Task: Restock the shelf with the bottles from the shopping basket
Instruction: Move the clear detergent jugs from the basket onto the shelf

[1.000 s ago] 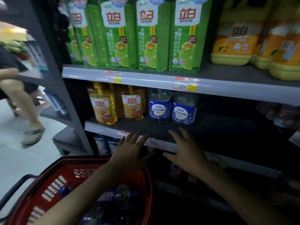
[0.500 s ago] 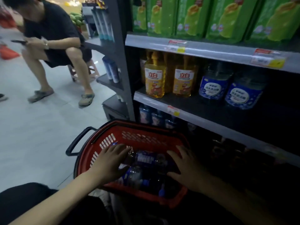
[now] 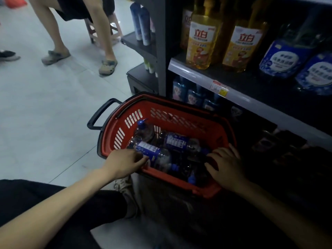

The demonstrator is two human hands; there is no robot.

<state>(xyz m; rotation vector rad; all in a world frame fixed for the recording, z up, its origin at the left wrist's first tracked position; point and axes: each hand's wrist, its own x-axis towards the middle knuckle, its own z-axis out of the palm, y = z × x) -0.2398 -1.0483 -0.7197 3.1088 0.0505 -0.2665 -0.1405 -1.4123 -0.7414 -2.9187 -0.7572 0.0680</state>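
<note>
A red shopping basket (image 3: 179,119) stands on the floor in front of the shelf (image 3: 206,76). Several clear bottles with blue labels and blue caps lie in it. My left hand (image 3: 124,160) reaches over the near rim, its fingers curled onto the nearest bottle (image 3: 154,155). Another bottle (image 3: 177,141) lies behind it, and a third (image 3: 143,132) stands toward the basket's left end. My right hand (image 3: 224,168) hovers over the basket's right end with its fingers spread, holding nothing. On the shelf stand two matching blue-labelled bottles (image 3: 283,58).
Yellow detergent bottles (image 3: 203,42) stand on the shelf left of the blue ones. Darker bottles (image 3: 194,97) fill the lower shelf behind the basket. A seated person's legs (image 3: 106,42) and a stool are at the far left on the tiled floor. My knee is below the basket.
My view has dropped from the shelf to the basket. Both hands came down from the shelf edge into the basket, and my left hand has closed on the nearest bottle.
</note>
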